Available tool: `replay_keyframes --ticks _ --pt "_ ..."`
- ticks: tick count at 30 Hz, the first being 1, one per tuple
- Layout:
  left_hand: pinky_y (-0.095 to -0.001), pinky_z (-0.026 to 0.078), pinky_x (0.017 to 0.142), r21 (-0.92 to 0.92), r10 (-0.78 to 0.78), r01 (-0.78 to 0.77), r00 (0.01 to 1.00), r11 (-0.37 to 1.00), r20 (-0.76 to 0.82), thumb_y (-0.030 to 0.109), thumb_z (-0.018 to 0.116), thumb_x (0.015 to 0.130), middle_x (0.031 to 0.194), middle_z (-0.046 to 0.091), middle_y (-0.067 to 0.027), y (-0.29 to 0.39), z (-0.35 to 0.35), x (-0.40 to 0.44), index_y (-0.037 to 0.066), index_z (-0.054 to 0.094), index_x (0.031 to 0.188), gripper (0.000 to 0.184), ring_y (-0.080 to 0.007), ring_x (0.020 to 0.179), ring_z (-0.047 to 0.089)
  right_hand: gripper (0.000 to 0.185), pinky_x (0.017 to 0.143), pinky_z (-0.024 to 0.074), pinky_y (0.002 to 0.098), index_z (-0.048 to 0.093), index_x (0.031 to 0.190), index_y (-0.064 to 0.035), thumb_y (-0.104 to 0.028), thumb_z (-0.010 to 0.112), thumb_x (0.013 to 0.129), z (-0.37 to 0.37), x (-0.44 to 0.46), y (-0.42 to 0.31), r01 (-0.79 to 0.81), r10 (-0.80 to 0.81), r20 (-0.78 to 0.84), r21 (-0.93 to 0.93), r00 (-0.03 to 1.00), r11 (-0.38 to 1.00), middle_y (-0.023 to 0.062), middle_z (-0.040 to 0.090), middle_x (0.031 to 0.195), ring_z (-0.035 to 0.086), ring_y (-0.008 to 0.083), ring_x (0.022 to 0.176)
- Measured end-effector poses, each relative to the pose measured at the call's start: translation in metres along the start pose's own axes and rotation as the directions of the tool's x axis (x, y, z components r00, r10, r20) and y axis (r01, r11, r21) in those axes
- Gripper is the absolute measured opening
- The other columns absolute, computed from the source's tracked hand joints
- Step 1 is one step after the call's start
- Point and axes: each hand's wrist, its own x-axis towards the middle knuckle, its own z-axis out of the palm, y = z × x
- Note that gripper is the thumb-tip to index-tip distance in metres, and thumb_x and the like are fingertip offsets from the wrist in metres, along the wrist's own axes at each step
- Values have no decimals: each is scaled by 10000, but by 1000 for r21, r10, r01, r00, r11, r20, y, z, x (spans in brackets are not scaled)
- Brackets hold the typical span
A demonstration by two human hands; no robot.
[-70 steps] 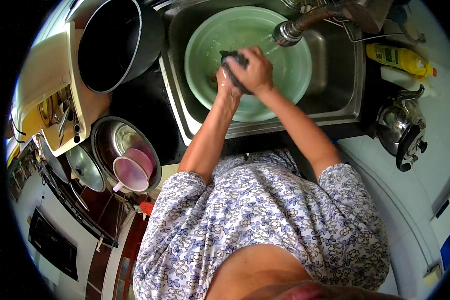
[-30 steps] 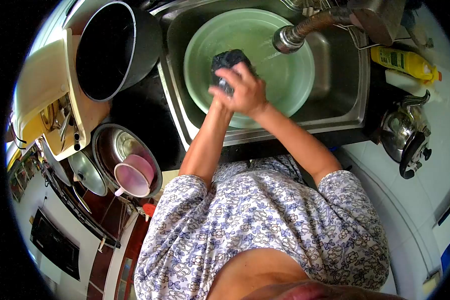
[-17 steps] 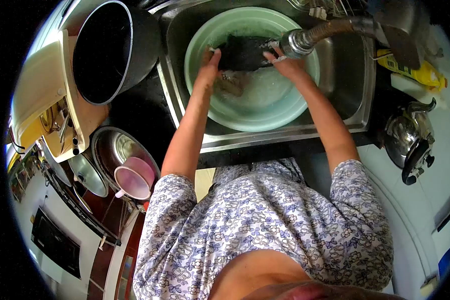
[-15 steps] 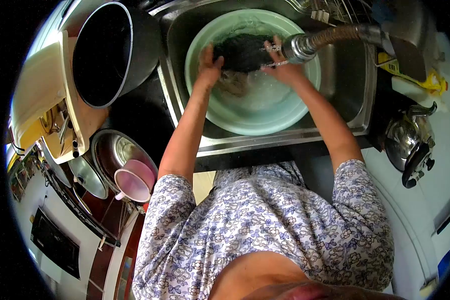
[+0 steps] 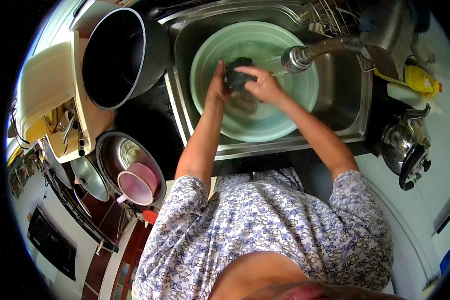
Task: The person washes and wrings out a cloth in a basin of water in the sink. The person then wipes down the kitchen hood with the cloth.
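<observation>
A dark, soft clump (image 5: 235, 77), bunched up and wet, is between my hands in a pale green basin (image 5: 199, 100) of water. My left hand (image 5: 218, 87) is closed round the clump's left side, thumb up. My right hand (image 5: 266, 87) reaches over it from the right, its fingers stretched out and apart, touching the clump's top. Below the clump a brownish patch (image 5: 243, 103) shows in the water; I cannot make out what it is. Thin streams of water run from the tap head (image 5: 296, 59) beside my right hand.
The basin sits in a steel sink (image 5: 342, 90). To the left stand a large dark pot (image 5: 152, 60), a cream utensil holder (image 5: 45, 92) and a pink mug (image 5: 137, 185) in a metal bowl. On the right are a yellow bottle (image 5: 421, 80) and a shiny kettle (image 5: 402, 137).
My hands have come closer together, and the dark clump, spread wide before, is now bunched smaller between them. My right hand has moved left, away from the tap. The view has shifted slightly.
</observation>
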Motion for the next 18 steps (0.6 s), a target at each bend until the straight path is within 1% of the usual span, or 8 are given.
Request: replay_keyframes --ticks 1,3,6,7,10,13,14,18 --pt "-374 439 829 -90 -18 17 1000 996 -19 491 427 863 1115 534 -151 17 30 -40 58 350 1291 613 -252 991 535 424 704 470 301 566 1118 -127 -63 602 701 8 -14 -30 99 -96 -39 83 995 992 123 602 1025 596 239 832" --pt "-321 482 703 -236 124 -104 990 966 73 388 500 859 1095 519 -170 14 38 -62 47 322 1288 577 -243 853 566 446 630 482 324 568 1121 -161 -153 665 686 19 -39 -82 203 -235 -94 -260 968 944 100 599 914 588 252 735" --pt "-279 467 626 -281 144 -64 951 958 274 329 499 869 966 550 -118 8 40 -91 45 402 1209 454 -184 730 532 510 571 483 356 567 1120 -205 -325 712 645 35 -65 -124 125 -171 -75 -416 982 901 54 492 748 573 238 680" --pt "-295 472 666 -368 301 -222 938 903 173 301 503 872 963 559 -103 -8 38 -78 78 390 1230 436 -191 770 542 534 551 480 359 555 1131 -225 -348 716 637 42 -67 -120 121 -175 -89 -431 981 894 51 486 783 569 244 684" --pt "-365 400 889 -670 423 2 774 742 471 411 367 897 1125 524 -77 -33 32 -75 103 413 1220 449 -224 1007 502 544 570 480 385 559 1073 -219 -402 736 593 41 -49 -92 112 -291 -262 -536 920 836 70 485 876 565 281 732" --pt "-425 376 917 -253 279 -225 938 941 204 366 322 885 1121 519 -117 -31 42 -62 85 475 1122 398 -264 1029 493 449 636 474 398 598 966 -139 -428 697 635 20 -22 -64 28 -182 -408 -355 895 934 127 574 903 580 320 774" --pt "-421 433 852 -508 42 -45 999 860 -19 307 321 874 1029 559 -141 -21 63 -74 56 503 1068 366 -265 935 547 440 653 471 397 608 932 -104 -444 671 659 13 -14 -56 -138 -11 -430 -313 903 940 150 590 890 584 330 774" --pt "-397 490 741 -370 67 -34 995 929 78 316 363 872 900 595 -133 -18 80 -84 21 520 1008 360 -258 796 591 507 734 451 329 621 896 -1 -478 617 722 -14 3 -14 -352 337 -220 -28 915 936 138 625 890 598 265 809"
